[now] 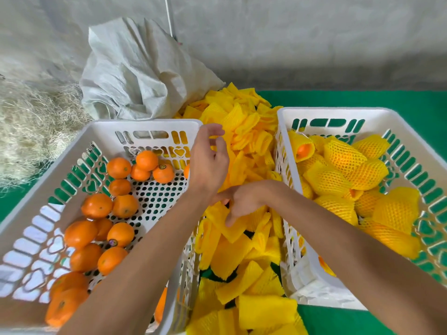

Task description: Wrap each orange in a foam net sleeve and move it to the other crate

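Note:
Bare oranges (96,205) lie in the white left crate (145,124). The white right crate (326,112) holds oranges wrapped in yellow foam net sleeves (343,157). A pile of empty yellow sleeves (249,122) fills the gap between the crates. My left hand (209,163) hovers over the pile by the left crate's right rim, fingers apart and holding nothing. My right hand (244,201) reaches down into the pile, its fingers pinching one flat foam sleeve (227,228).
A crumpled white woven sack (135,73) stands behind the left crate. Dry straw (31,126) lies at the far left. Green cloth (362,99) covers the surface, and a grey wall rises behind.

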